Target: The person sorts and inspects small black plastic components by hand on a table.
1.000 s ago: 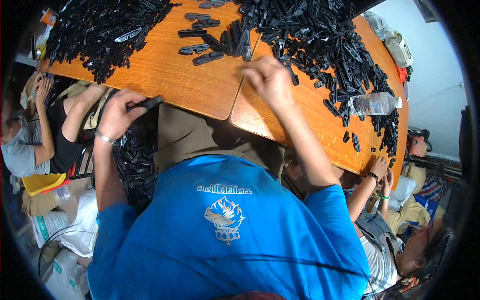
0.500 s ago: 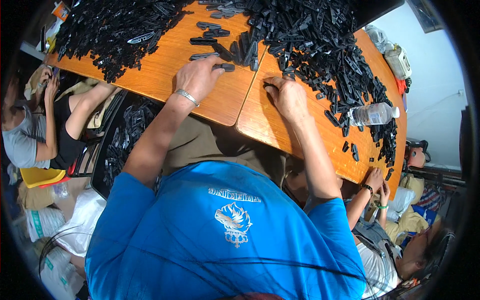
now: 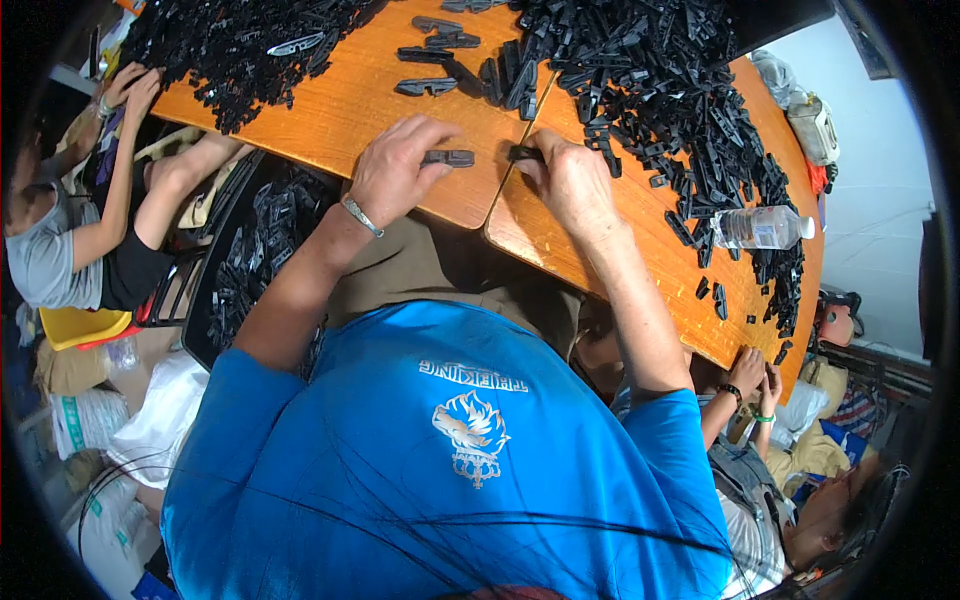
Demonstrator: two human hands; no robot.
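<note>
My left hand [image 3: 393, 165] pinches a long black plastic piece [image 3: 448, 158] between thumb and fingers, just above the wooden table. Its free end points at my right hand [image 3: 574, 183]. That hand is closed on a smaller black plastic part [image 3: 522, 153], mostly covered by the fingertips. A short gap separates the two parts, close to the seam between the table boards. Several long black pieces [image 3: 426, 86] lie loose beyond my left hand. Past my right hand spreads a large heap of similar black pieces [image 3: 640, 90].
A pile of small black parts [image 3: 230, 60] covers the far left of the table [image 3: 330, 125]. A clear plastic bottle [image 3: 762, 228] lies on its side at the right. A black tub [image 3: 262, 235] of parts stands by my left arm. Co-workers sit at left and right, hands at the table.
My left hand has drawn the long black piece nearer to me, away from the loose row. My right hand stays closed on its part. The left co-worker's hands have risen to the table edge.
</note>
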